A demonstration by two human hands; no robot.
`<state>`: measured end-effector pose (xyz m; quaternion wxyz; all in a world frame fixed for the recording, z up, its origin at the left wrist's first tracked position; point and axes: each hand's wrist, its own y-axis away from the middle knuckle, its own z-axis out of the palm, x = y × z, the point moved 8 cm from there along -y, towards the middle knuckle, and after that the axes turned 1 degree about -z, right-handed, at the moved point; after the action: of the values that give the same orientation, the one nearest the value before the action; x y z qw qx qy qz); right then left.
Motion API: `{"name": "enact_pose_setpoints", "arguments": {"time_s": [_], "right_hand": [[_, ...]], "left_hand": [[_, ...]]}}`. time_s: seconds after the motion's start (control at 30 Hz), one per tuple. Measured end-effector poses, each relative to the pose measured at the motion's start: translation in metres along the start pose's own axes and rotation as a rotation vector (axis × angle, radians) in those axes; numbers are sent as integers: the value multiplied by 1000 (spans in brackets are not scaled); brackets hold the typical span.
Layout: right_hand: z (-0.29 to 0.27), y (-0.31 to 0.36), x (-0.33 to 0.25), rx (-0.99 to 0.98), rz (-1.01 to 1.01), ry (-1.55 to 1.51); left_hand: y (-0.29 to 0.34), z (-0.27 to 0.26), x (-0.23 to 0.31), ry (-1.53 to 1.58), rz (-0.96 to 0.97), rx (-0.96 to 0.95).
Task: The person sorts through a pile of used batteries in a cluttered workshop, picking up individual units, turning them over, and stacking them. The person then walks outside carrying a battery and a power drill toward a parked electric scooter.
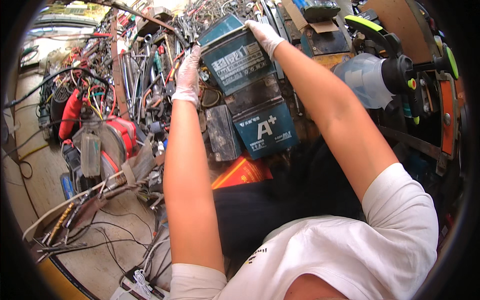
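Both my arms reach forward to a teal battery (237, 65) with white print, tilted so its printed side faces me. My left hand (188, 77), in a thin whitish glove, presses along its left side. At its upper right edge is my right hand (262, 36), gloved likewise, with the fingers bent over the corner. Together they hold the battery between them; some fingertips are hidden behind it. Nearer to me stands a second teal battery (265, 131) with a large white letter mark. A dusty dark grey block (223, 132) leans beside it on the left.
Loose hand tools and wires (145, 65) crowd the far left. A red-and-black reel-like tool (117, 137) lies left of my forearm, among cables (105, 232). A red packet (243, 172) lies near my lap. On the right are a translucent spray bottle (362, 80) and an orange metal piece (446, 117).
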<state>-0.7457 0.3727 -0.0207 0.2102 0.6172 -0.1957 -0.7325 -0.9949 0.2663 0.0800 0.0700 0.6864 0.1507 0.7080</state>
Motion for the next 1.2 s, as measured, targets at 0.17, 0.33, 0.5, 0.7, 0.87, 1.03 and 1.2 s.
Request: {"name": "enact_pose_setpoints", "arguments": {"time_s": [0.17, 0.33, 0.5, 0.7, 0.87, 1.03, 1.2], "right_hand": [[-4, -6, -15, 208, -203, 407], [-6, 0, -5, 240, -36, 386], [-3, 20, -8, 19, -103, 59], [-26, 79, -31, -34, -345, -415], [-25, 148, -82, -34, -732, 61], [-12, 212, -58, -248, -446, -144], [-29, 257, -17, -162, -435, -63]], "left_hand": [[-56, 27, -44, 393, -182, 171], [-40, 32, -46, 391, -126, 307], [-4, 44, -18, 269, 61, 325], [46, 70, 31, -39, 396, 359], [145, 78, 30, -93, 397, 600], [228, 79, 16, 90, 448, 518], [263, 74, -8, -292, 410, 425]]}}
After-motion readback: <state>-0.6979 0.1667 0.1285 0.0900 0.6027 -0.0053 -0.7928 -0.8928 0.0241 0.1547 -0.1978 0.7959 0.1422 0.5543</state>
